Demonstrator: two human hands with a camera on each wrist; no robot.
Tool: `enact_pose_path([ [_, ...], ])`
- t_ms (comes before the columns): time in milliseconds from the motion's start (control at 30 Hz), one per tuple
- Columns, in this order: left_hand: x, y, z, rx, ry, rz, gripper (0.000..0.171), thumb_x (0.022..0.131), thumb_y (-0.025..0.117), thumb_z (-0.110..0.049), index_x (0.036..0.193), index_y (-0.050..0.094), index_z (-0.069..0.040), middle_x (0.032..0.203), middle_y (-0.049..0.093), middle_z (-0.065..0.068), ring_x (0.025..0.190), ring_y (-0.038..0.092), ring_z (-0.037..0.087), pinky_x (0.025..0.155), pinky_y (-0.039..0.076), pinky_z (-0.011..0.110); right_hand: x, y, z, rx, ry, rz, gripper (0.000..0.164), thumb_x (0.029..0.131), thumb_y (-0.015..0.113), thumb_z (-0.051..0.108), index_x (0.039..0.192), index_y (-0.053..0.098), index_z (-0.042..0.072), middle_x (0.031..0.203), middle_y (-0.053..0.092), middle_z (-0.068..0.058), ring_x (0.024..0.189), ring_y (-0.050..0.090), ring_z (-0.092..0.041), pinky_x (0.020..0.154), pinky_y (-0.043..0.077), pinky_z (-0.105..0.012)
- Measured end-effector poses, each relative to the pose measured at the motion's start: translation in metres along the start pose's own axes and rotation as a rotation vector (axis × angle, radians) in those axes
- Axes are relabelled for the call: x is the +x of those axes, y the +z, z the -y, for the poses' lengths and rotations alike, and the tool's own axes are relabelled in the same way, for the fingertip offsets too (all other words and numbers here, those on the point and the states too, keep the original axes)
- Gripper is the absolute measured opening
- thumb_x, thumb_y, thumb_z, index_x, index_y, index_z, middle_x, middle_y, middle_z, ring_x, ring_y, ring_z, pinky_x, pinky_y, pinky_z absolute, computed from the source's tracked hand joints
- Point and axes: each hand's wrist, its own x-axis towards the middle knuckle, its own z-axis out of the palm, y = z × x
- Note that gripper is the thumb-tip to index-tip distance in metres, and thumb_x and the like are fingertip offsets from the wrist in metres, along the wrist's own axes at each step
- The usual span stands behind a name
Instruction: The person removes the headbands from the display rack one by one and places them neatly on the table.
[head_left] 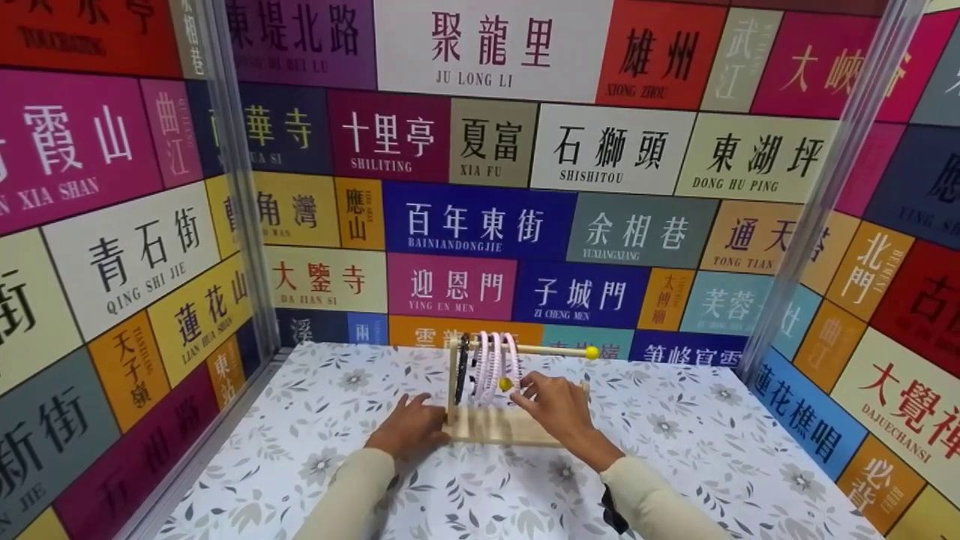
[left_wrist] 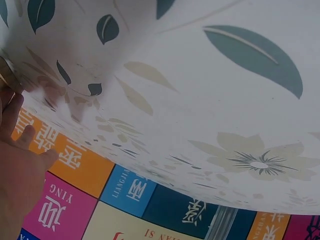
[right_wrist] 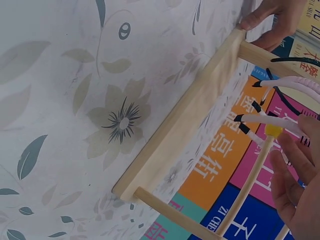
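A wooden rack (head_left: 499,427) stands on the table, with a flat base, an upright at its left end and rods tipped with yellow balls. Pink headbands (head_left: 491,367) and a dark headband (head_left: 460,367) hang on it; the pink ones have black tips in the right wrist view. With thumb and fingers, my right hand (head_left: 559,409) pinches the front pink headband, close to the lower rod's yellow ball (right_wrist: 273,131). At the rack's left end, my left hand (head_left: 412,427) grips the base, its thumb (right_wrist: 255,19) against the corner. Only part of the left hand (left_wrist: 22,165) shows in the left wrist view.
A white cloth with grey flowers and leaves covers the table (head_left: 315,405). Behind and on both sides rise walls of coloured sign panels (head_left: 480,221). Clear upright posts (head_left: 244,180) stand at the corners. The upper rod's yellow ball (head_left: 592,352) juts out to the right.
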Motion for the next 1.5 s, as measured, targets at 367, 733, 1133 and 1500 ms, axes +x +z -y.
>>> enact_pose_path([
  [367, -0.008, -0.011, -0.010, 0.011, -0.008, 0.027, 0.023, 0.096, 0.073, -0.035, 0.114, 0.074, -0.021, 0.122, 0.074, -0.001, 0.148, 0.040, 0.038, 0.127, 0.008, 0.062, 0.003, -0.007, 0.006, 0.038, 0.033, 0.019, 0.017, 0.091, 0.082, 0.030, 0.097, 0.077, 0.015, 0.083, 0.079, 0.002, 0.065, 0.071, -0.012, 0.045, 0.050, -0.024],
  [733, 0.000, -0.007, -0.009, 0.054, 0.011, 0.031, 0.021, 0.097, 0.073, -0.032, 0.114, 0.074, -0.020, 0.121, 0.074, -0.002, 0.146, 0.042, 0.037, 0.127, 0.009, 0.064, 0.002, -0.019, 0.003, 0.044, 0.051, 0.021, 0.020, 0.091, 0.082, 0.027, 0.100, 0.078, 0.010, 0.086, 0.080, -0.004, 0.068, 0.074, -0.015, 0.051, 0.057, -0.029],
  [1133, -0.004, -0.007, -0.008, 0.016, 0.010, 0.062, 0.021, 0.100, 0.068, -0.031, 0.118, 0.073, -0.022, 0.127, 0.072, -0.004, 0.146, 0.042, 0.036, 0.126, 0.006, 0.064, 0.002, -0.024, 0.003, 0.092, 0.101, -0.006, 0.018, 0.089, 0.083, 0.026, 0.100, 0.077, 0.013, 0.083, 0.079, -0.004, 0.069, 0.075, -0.015, 0.050, 0.057, -0.031],
  [1500, -0.002, -0.005, -0.003, 0.008, 0.014, 0.031, 0.019, 0.097, 0.072, -0.028, 0.115, 0.075, -0.024, 0.127, 0.072, -0.002, 0.147, 0.042, 0.037, 0.127, 0.005, 0.063, 0.006, -0.037, 0.000, 0.140, 0.110, -0.005, 0.017, 0.090, 0.082, 0.022, 0.101, 0.077, 0.011, 0.083, 0.080, -0.003, 0.072, 0.076, -0.016, 0.050, 0.056, -0.029],
])
